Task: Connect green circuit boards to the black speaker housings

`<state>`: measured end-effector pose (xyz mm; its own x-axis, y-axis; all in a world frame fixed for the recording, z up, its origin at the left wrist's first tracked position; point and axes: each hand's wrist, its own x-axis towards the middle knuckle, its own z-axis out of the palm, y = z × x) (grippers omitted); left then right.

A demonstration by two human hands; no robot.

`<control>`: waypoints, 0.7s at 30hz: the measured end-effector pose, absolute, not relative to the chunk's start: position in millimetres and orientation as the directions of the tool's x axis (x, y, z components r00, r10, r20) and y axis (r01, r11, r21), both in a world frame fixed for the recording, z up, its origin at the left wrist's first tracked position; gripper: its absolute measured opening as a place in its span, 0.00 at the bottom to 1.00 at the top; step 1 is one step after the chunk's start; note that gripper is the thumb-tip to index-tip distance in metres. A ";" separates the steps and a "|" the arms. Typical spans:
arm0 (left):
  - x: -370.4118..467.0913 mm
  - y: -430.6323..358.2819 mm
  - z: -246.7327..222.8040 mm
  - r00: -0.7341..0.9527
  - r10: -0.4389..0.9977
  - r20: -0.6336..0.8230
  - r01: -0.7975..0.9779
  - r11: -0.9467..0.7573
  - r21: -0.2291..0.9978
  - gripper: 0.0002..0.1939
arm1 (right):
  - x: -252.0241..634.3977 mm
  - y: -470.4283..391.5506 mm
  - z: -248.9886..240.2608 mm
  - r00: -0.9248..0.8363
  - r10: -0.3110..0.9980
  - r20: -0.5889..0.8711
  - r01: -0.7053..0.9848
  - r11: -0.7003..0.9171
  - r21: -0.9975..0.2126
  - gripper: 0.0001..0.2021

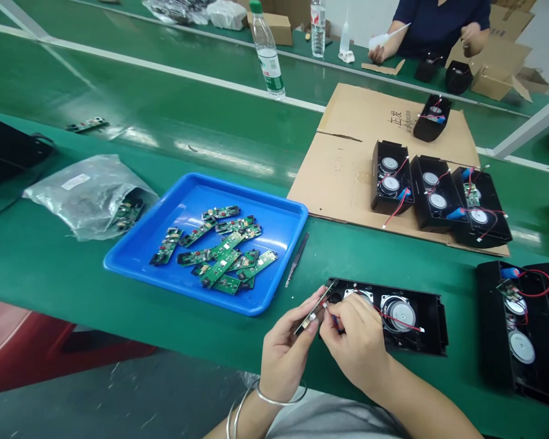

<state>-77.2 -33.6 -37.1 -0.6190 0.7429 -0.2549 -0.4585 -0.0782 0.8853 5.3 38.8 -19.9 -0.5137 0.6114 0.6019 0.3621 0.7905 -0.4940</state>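
Note:
My left hand [281, 353] is closed on a narrow green circuit board [315, 311], held on edge and tilted. Close beside it, my right hand [359, 344] pinches a small white wire connector [325, 304] near the board's face; whether the plug touches its socket I cannot tell. Under and beyond my hands lies an open black speaker housing [430, 317] with two round speakers, the right one [400, 313] plainly visible. A red wire [396, 318] with a white plug crosses that speaker. Part of a blue component [338, 323] shows behind my right fingers.
Left stands a blue tray [132, 268] of circuit boards, beside a plastic bag [80, 189] holding more. Tweezers [297, 259] lie by the tray. Several black housings rest on cardboard [333, 164] and at right [489, 329]. A bottle [268, 58] and another person [439, 27] are across.

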 end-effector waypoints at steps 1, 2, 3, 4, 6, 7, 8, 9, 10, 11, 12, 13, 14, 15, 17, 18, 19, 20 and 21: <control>-76.7 -34.0 -37.3 -0.617 0.747 -0.247 -0.458 -0.085 0.885 0.12 | 5.5 38.4 -19.7 -0.512 0.618 0.597 0.361 0.785 -0.504 0.12; -76.4 -34.1 -37.0 -0.608 0.752 -0.254 -0.470 -0.082 0.879 0.12 | 5.6 38.2 -19.5 -0.514 0.616 0.597 0.356 0.786 -0.505 0.12; -76.4 -34.0 -36.2 -0.598 0.754 -0.270 -0.489 -0.076 0.869 0.11 | 5.8 38.2 -19.3 -0.522 0.605 0.601 0.349 0.794 -0.497 0.12; -76.5 -33.6 -34.9 -0.590 0.754 -0.289 -0.509 -0.070 0.858 0.11 | 6.0 38.5 -19.1 -0.531 0.590 0.608 0.339 0.806 -0.486 0.12; -77.4 -32.6 -32.0 -0.575 0.751 -0.324 -0.538 -0.048 0.842 0.12 | 6.5 39.6 -19.1 -0.544 0.561 0.624 0.319 0.826 -0.465 0.13; -77.9 -32.2 -30.7 -0.571 0.747 -0.339 -0.543 -0.034 0.839 0.12 | 6.8 40.2 -19.3 -0.547 0.552 0.629 0.312 0.832 -0.459 0.13; -78.4 -32.1 -29.9 -0.572 0.743 -0.349 -0.541 -0.021 0.841 0.13 | 7.0 40.9 -19.6 -0.551 0.548 0.630 0.307 0.835 -0.457 0.13; -78.7 -32.3 -29.5 -0.574 0.738 -0.354 -0.534 -0.010 0.845 0.14 | 7.2 41.4 -20.1 -0.553 0.546 0.629 0.305 0.835 -0.457 0.13; -78.9 -32.9 -29.8 -0.578 0.734 -0.355 -0.525 -0.002 0.851 0.15 | 7.2 41.9 -20.8 -0.556 0.545 0.627 0.303 0.836 -0.458 0.14; -79.0 -33.8 -30.6 -0.583 0.732 -0.353 -0.515 0.003 0.857 0.14 | 7.0 42.2 -21.4 -0.561 0.545 0.623 0.302 0.835 -0.460 0.14; -78.9 -34.8 -31.8 -0.586 0.732 -0.347 -0.503 0.007 0.864 0.14 | 6.7 42.6 -21.9 -0.567 0.544 0.619 0.300 0.836 -0.460 0.15; -78.8 -35.9 -33.4 -0.588 0.733 -0.341 -0.491 0.012 0.871 0.13 | 6.3 43.0 -22.0 -0.573 0.540 0.616 0.298 0.838 -0.457 0.15; -78.7 -36.7 -35.2 -0.590 0.734 -0.336 -0.477 0.019 0.879 0.13 | 6.2 43.6 -21.4 -0.582 0.538 0.610 0.302 0.839 -0.452 0.16; -78.9 -37.0 -36.9 -0.593 0.732 -0.336 -0.465 0.029 0.885 0.12 | 6.7 44.5 -19.9 -0.600 0.534 0.596 0.311 0.842 -0.441 0.17; -80.6 -35.6 -39.2 -0.584 0.729 -0.357 -0.465 0.060 0.883 0.12 | 11.6 48.0 -14.0 -0.667 0.518 0.535 0.331 0.850 -0.410 0.16; -82.5 -34.0 -39.5 -0.573 0.727 -0.378 -0.481 0.074 0.873 0.12 | 17.0 50.7 -9.7 -0.719 0.503 0.480 0.335 0.856 -0.395 0.13; -85.1 -32.0 -39.1 -0.554 0.728 -0.404 -0.509 0.088 0.856 0.13 | 24.8 53.9 -5.2 -0.776 0.482 0.407 0.338 0.863 -0.376 0.08; -88.6 -30.0 -37.9 -0.529 0.729 -0.434 -0.545 0.100 0.833 0.13 | 34.9 57.7 -0.9 -0.828 0.457 0.326 0.343 0.871 -0.350 0.11; -92.8 -28.3 -36.1 -0.508 0.727 -0.461 -0.579 0.108 0.808 0.13 | 47.0 61.9 2.6 -0.865 0.439 0.242 0.358 0.879 -0.314 0.24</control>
